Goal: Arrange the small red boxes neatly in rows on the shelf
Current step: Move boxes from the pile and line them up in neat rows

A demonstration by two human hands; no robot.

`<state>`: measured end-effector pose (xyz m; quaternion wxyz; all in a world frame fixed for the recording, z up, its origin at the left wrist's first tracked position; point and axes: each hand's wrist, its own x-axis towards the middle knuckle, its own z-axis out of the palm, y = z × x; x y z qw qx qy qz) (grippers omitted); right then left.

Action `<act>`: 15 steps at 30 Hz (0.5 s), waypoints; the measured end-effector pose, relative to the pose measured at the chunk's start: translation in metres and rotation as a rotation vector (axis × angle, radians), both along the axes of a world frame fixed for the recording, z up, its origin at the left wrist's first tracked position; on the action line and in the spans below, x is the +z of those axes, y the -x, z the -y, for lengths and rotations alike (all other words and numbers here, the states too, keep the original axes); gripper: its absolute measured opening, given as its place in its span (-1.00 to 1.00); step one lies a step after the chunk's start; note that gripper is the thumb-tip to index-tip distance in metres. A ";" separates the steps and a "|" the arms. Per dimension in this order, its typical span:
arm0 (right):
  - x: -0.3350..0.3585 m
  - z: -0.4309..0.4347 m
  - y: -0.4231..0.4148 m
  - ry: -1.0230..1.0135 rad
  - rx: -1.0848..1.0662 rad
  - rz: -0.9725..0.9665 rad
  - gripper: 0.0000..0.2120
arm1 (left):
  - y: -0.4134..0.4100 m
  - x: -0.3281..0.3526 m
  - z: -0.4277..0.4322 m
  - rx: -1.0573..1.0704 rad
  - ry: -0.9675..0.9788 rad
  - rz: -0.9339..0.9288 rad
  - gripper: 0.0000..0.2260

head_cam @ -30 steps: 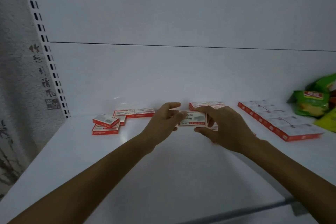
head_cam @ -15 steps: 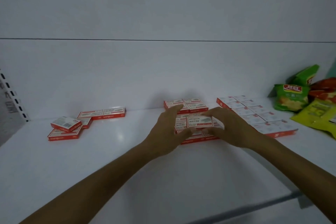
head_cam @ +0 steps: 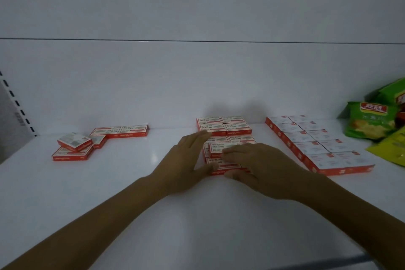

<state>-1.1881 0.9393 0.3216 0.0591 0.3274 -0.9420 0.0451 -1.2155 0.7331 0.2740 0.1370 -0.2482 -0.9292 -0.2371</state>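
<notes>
White shelf [head_cam: 131,193]; middle block of red boxes [head_cam: 235,131] sits between both hands. Left hand [head_cam: 186,164]: fingers straight, flat against block's left side. Right hand [head_cam: 263,166]: fingers extended over top box [head_cam: 219,148], long axis left-right. Loose boxes [head_cam: 72,149] lie well left, nearer the left hand.

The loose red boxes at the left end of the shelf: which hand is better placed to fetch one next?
Probably the left hand: it lies at the side of the middle block nearest the loose boxes, with bare shelf between. The right hand would have to cross over it.
</notes>
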 end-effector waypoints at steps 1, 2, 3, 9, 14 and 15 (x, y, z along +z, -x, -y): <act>-0.002 0.000 0.006 0.001 0.009 0.013 -0.57 | 0.000 0.000 0.000 -0.002 0.004 -0.011 -0.31; -0.004 0.000 0.011 -0.002 0.009 0.026 -0.57 | 0.000 -0.001 0.001 -0.001 0.008 -0.020 -0.31; -0.006 0.000 0.016 -0.004 0.007 0.035 -0.56 | 0.000 -0.001 0.003 0.005 0.008 -0.026 -0.30; -0.005 0.006 0.033 -0.009 0.003 0.059 -0.57 | 0.001 0.007 0.010 0.043 -0.038 0.012 -0.35; -0.007 0.010 0.038 -0.032 0.015 0.054 -0.54 | 0.008 0.005 0.012 0.046 -0.074 0.042 -0.38; -0.007 0.011 0.039 -0.023 0.016 0.053 -0.54 | 0.008 0.006 0.012 0.042 -0.077 0.045 -0.39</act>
